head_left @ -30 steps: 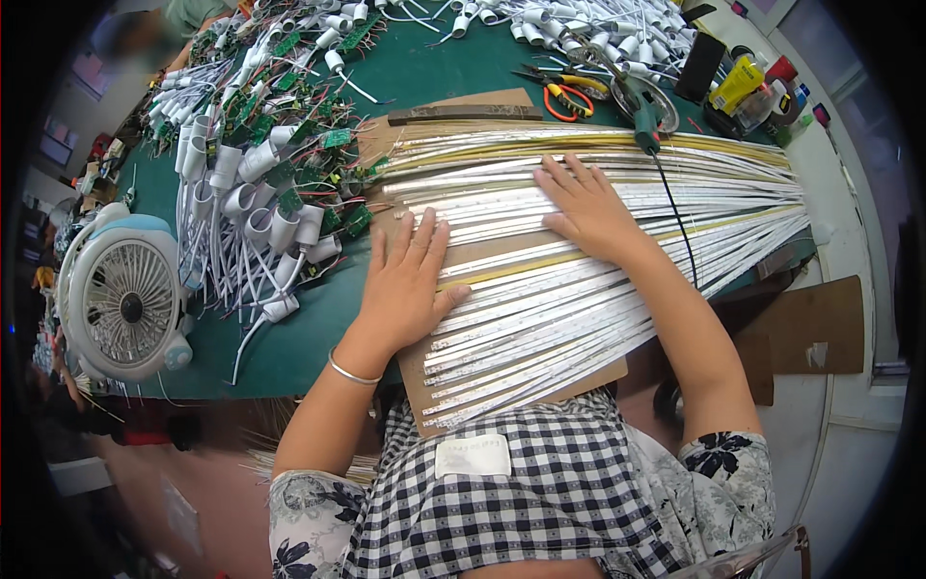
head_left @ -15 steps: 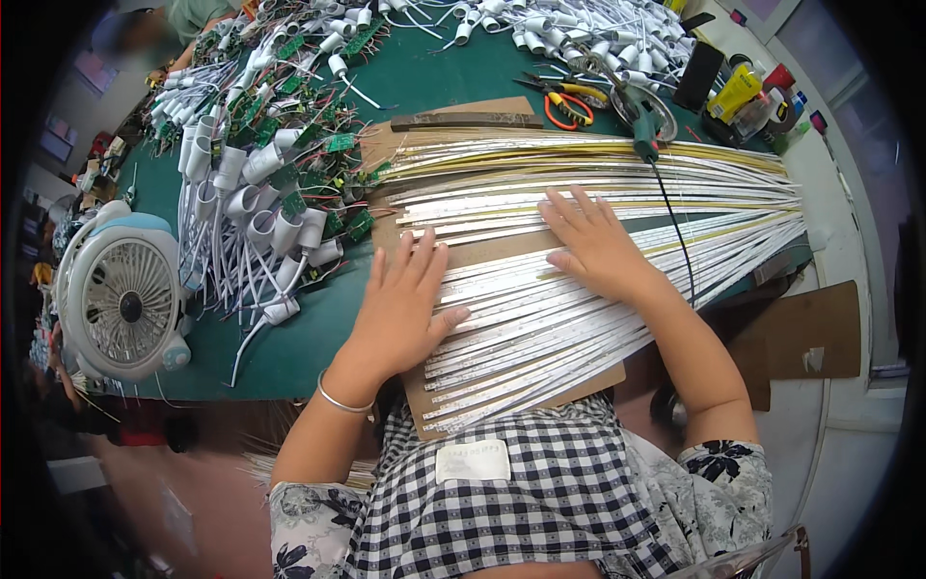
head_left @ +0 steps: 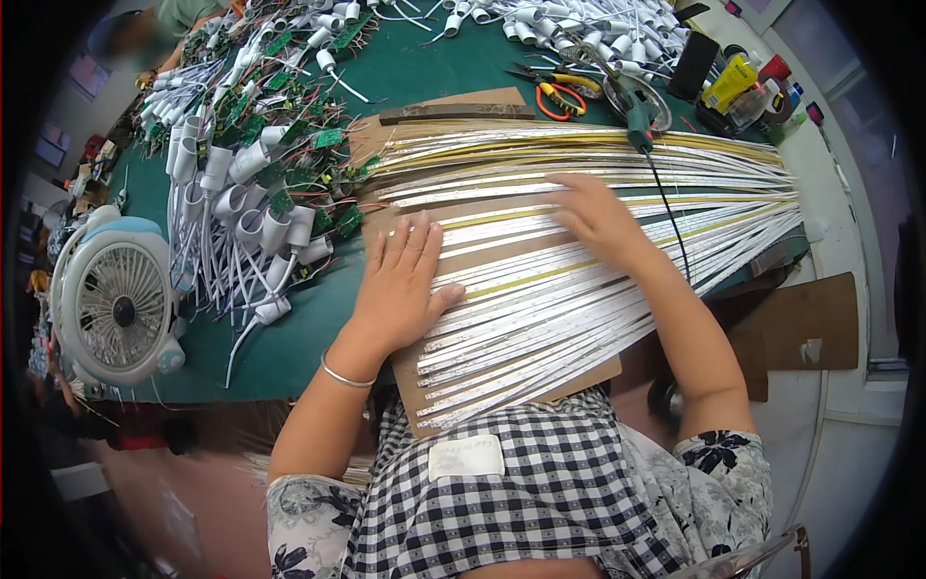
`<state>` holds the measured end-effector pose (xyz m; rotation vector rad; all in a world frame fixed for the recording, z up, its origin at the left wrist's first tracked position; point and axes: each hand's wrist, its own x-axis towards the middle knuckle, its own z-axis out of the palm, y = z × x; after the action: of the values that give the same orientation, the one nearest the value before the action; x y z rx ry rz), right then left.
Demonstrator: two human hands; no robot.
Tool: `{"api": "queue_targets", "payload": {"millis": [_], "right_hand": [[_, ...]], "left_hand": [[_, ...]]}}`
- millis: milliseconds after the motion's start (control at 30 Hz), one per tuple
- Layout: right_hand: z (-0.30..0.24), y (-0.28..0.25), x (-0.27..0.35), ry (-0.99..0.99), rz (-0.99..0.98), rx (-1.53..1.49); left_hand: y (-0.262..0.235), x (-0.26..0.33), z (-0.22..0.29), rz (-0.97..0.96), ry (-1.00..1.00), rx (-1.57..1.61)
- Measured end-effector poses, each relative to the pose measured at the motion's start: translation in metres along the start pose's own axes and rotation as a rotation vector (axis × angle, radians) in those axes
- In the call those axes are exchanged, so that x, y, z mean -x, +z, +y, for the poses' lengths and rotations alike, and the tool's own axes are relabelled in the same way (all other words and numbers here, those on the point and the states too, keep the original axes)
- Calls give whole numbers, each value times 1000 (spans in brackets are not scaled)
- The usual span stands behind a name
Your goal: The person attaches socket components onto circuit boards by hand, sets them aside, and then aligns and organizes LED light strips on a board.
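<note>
Long thin white strips [head_left: 540,323], a few of them yellow, fan out on a brown cardboard sheet [head_left: 409,391] and draw together at the right. My left hand [head_left: 397,288] lies flat with its fingers stretched out, over the strips' left ends and the cardboard. Above the middle of the strips is my right hand [head_left: 600,224], slightly blurred, its thumb and fingers apart and pointing left. Nothing shows between them; whether the fingertips touch a strip I cannot tell. Farther back lies another bundle of white and yellow strips [head_left: 463,145].
White lamp sockets with wires and green circuit boards [head_left: 246,198] heap up at left, beside a fan [head_left: 122,311]. A dark bar [head_left: 455,113], pliers [head_left: 561,100] and a green-handled soldering iron [head_left: 638,127] with its cord lie behind. Another person [head_left: 178,34] sits at far left.
My right hand has lifted from lying spread on the strips, and its fingers have turned left and drawn together. A gap between the near and far strips has shifted. My left hand stays flat.
</note>
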<state>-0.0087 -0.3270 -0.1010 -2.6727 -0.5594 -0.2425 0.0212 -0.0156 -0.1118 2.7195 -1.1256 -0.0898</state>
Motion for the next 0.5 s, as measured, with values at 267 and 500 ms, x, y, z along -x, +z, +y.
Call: {"api": "queue_targets", "payload": {"millis": [267,500], "right_hand": [[20,-14,-5,182,-89,23],[12,-12,-11,178,-158,123]], "left_hand": [[1,-1,0,-36,-8,40],[-3,0,-2,-52,-18,48]]}}
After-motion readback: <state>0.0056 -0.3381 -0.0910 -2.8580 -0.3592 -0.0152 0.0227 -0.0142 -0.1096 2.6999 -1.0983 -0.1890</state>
